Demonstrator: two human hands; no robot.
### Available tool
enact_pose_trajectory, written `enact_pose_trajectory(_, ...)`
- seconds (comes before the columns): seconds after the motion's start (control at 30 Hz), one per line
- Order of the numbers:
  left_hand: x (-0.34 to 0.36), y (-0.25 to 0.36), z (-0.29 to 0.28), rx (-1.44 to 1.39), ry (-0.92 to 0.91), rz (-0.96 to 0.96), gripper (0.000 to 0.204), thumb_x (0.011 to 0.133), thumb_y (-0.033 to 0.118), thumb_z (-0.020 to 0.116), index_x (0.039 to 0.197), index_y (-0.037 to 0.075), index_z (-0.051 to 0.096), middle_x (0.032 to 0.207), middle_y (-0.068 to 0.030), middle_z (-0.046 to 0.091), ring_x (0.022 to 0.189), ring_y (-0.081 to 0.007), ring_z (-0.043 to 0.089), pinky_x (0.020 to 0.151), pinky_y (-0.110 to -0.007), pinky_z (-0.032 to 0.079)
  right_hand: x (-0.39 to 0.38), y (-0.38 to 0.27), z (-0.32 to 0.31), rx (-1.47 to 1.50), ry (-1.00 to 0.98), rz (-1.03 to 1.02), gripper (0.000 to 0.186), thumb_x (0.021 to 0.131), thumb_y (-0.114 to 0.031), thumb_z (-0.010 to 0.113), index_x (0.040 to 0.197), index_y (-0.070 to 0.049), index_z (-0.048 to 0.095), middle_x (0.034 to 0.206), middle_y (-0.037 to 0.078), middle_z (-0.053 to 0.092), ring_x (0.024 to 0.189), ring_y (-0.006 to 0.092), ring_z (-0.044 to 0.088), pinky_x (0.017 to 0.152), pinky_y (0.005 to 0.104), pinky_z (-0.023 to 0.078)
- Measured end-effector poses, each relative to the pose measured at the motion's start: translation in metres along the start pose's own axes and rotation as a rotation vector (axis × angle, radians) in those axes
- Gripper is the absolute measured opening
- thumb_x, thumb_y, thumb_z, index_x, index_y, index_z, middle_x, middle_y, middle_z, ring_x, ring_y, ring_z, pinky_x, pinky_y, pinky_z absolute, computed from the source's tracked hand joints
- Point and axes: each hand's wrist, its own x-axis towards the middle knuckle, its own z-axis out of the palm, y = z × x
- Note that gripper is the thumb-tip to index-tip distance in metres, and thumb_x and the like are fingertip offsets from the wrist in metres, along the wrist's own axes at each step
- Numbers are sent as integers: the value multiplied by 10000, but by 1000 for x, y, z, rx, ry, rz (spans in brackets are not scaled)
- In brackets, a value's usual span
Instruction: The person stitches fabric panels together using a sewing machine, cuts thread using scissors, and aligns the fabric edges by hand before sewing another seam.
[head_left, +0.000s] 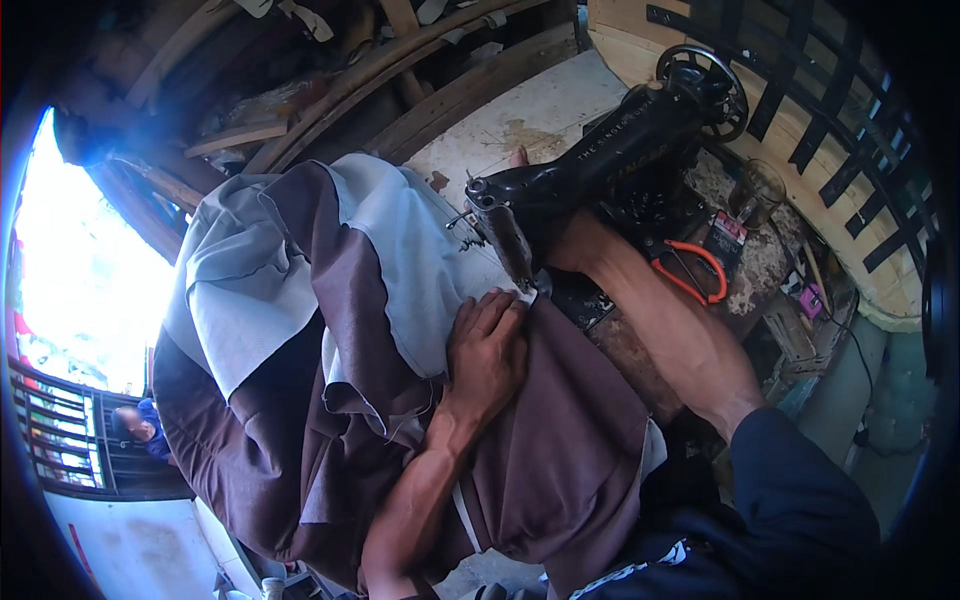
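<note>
A person works at a black sewing machine (615,150), which stands on a worn, stained tabletop (480,150). A large brown cloth (560,410) hangs in deep folds in front of the person; it reaches up to the needle end of the machine and spreads far to the left. On its upper part a pale grey area (395,255) shows; whether it is the reverse side or another layer, one cannot tell.

The left hand (488,345) lies palm down on the cloth, just beside the needle end. Its fingers are side by side and slightly bent, not closed into a fist. The right forearm (660,310) passes under the arm of the machine, and the right hand (572,240) is mostly hidden behind the machine head; only one fingertip appears on the far side. Whether this hand grips something, one cannot tell.

To the right of the machine, near the right forearm, lies a tool with orange handles (718,275). Close to it are a small red packet (730,228) and a clear glass (757,192). Behind these stands a curved wooden frame (630,30) with black straps. At the far left, another person (150,430) in blue is visible beside dark bars.
</note>
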Motion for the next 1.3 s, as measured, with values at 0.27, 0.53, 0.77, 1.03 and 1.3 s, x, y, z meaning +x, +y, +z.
enact_pose_trajectory(0.27,-7,-2,-1,-65,7,-75,426,845,-19,657,1268,31,678,1366,-179,647,1352,-400,571,1148,-597,404,-83,-66,74,-1920,200,267,437,1013,-410,635,889,-14,770,829,204,736,806,286,738,743,402,578)
enact_pose_trajectory(0.53,4,3,12,-112,3,-15,425,880,-25,630,1298,41,668,1378,-178,646,1355,-390,577,1194,-534,381,-4,-322,45,-2397,1088,29,494,1067,-434,512,1214,-12,723,1119,219,748,1081,417,702,925,459,551)
enact_pose_trajectory(0.77,-4,1,4,-35,38,-33,444,829,-36,649,1270,4,673,1347,-210,649,1321,-414,580,1144,-529,403,-83,-315,91,-2705,808,594,254,973,-196,588,991,-36,784,1100,237,749,1046,382,744,911,495,568)
enact_pose_trajectory(1.03,-55,3,-30,-93,-36,-145,531,831,-62,617,1357,8,639,1434,-232,588,1395,-415,520,1191,-489,380,-60,-313,65,-2334,948,271,434,1094,-378,494,1273,-50,714,1149,303,709,1157,467,663,990,538,526)
enact_pose_trajectory(1.3,-135,31,-79,-10,-71,-405,564,908,-20,614,1465,66,595,1492,-230,568,1441,-389,496,1234,-463,362,-153,-131,147,-2310,365,139,253,896,-1,627,1146,31,612,1086,279,653,995,433,661,912,530,539)
